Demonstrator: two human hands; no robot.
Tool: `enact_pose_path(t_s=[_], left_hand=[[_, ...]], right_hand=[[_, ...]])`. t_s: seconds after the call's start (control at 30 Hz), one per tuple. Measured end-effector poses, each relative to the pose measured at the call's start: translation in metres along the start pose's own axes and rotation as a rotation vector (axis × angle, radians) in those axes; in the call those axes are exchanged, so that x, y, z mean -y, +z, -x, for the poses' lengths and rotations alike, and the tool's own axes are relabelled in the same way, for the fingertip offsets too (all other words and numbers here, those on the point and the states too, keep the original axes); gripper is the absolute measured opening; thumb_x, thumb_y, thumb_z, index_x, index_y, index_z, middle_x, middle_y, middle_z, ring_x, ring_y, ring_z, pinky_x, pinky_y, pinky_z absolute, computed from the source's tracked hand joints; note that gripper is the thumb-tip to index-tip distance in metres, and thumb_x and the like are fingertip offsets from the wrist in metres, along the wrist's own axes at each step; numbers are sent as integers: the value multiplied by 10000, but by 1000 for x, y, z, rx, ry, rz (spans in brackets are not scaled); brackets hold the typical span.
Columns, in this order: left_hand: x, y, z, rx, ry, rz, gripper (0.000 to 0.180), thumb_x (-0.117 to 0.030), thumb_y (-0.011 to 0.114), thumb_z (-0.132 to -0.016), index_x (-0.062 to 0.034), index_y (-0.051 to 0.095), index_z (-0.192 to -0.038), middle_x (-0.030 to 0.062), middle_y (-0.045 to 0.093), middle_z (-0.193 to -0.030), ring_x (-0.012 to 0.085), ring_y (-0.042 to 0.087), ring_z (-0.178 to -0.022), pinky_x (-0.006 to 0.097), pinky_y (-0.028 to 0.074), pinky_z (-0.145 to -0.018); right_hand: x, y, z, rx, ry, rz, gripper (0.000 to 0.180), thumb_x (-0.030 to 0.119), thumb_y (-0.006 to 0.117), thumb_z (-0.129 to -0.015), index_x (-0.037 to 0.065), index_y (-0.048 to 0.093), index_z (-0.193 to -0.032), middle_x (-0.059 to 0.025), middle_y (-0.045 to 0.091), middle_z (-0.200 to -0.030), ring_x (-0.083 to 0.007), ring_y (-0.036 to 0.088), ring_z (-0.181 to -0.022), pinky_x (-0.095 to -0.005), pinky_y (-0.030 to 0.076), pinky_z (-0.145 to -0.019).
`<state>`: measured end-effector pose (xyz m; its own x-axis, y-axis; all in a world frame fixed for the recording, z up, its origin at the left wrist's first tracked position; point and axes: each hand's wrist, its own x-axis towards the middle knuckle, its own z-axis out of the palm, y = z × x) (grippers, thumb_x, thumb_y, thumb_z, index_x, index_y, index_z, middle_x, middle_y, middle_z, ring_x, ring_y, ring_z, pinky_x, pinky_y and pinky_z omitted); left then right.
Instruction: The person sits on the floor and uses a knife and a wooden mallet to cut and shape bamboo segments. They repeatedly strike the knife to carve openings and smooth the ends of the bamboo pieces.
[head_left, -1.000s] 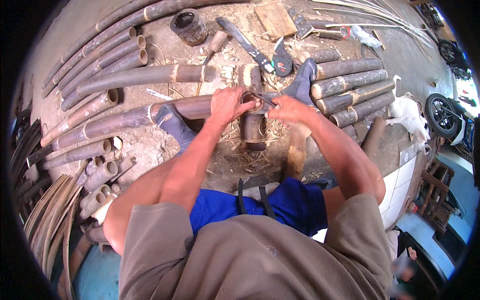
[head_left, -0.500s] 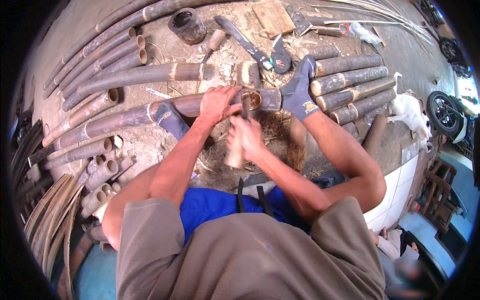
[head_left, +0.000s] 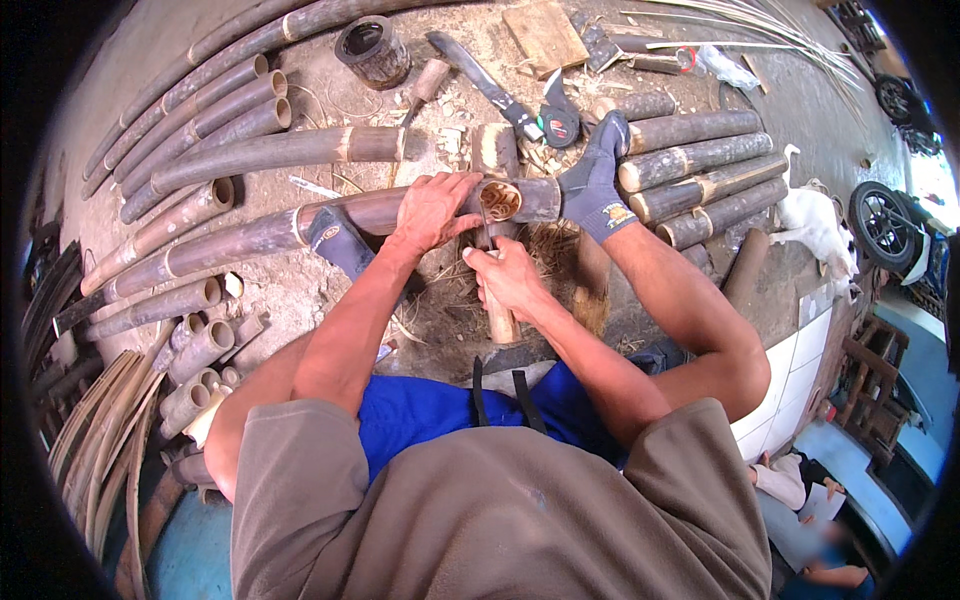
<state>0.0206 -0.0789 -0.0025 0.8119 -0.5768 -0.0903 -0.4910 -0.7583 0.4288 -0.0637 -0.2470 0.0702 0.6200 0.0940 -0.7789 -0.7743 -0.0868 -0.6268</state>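
A long dark bamboo pole (head_left: 240, 240) lies crosswise before me, with an opening (head_left: 502, 201) cut in its upper side near the right end. Pale, rough fibres show inside that opening. My left hand (head_left: 436, 210) presses on the pole just left of the cut, its fingers curled over the far side. Closed around a wooden handle, my right hand (head_left: 508, 277) holds a knife (head_left: 503, 322) whose narrow blade reaches the opening's near edge; the tip is hard to make out. My feet, in dark socks, rest against the pole on both sides of the hands.
Cut bamboo lengths (head_left: 705, 162) lie at right, and more poles (head_left: 215, 125) at left. Beyond the work are a machete (head_left: 485, 85), a wooden-handled tool (head_left: 428, 82), a tape measure (head_left: 558, 124) and a dark round container (head_left: 372, 52). A white animal (head_left: 815, 225) is at far right.
The knife has shifted slightly right, with its handle end lower and farther right. My right hand, blurred before, is now sharp. My left hand keeps its place on the pole.
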Motion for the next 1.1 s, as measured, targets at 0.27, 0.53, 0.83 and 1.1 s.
enact_pose_path(t_s=[0.27,0.53,0.83,1.1], left_hand=[[5,11,-1,-143,-57,130,519,-410,664,-908,-146,651,-1355,46,719,-1284,244,659,-1157,423,469,-989],[-5,44,-6,-339,-299,518,334,-338,644,-901,-144,748,-1152,123,748,-1068,302,669,-1079,429,457,-973],[-23,-14,-16,35,-264,116,844,-733,767,-694,-120,655,-1264,147,752,-1053,320,710,-1014,460,461,-978],[-39,-8,-24,-33,-405,16,930,-850,743,-634,-76,701,-1148,156,753,-926,305,724,-917,443,452,-919]], right_hand=[[31,39,-7,-57,115,-638,248,278,687,-971,89,526,-967,-41,551,-722,-193,588,-541,-392,512,-466],[59,53,-73,-3,-37,-1316,289,260,520,-1045,75,504,-824,-85,531,-705,-237,576,-646,-457,556,-651],[-44,39,-6,-312,-9,-657,281,256,721,-951,90,545,-1095,-16,528,-722,-169,522,-520,-324,458,-468],[-39,-47,-22,-374,-218,533,374,302,679,-843,-28,679,-1018,-290,727,-870,-430,735,-857,-513,567,-769]])
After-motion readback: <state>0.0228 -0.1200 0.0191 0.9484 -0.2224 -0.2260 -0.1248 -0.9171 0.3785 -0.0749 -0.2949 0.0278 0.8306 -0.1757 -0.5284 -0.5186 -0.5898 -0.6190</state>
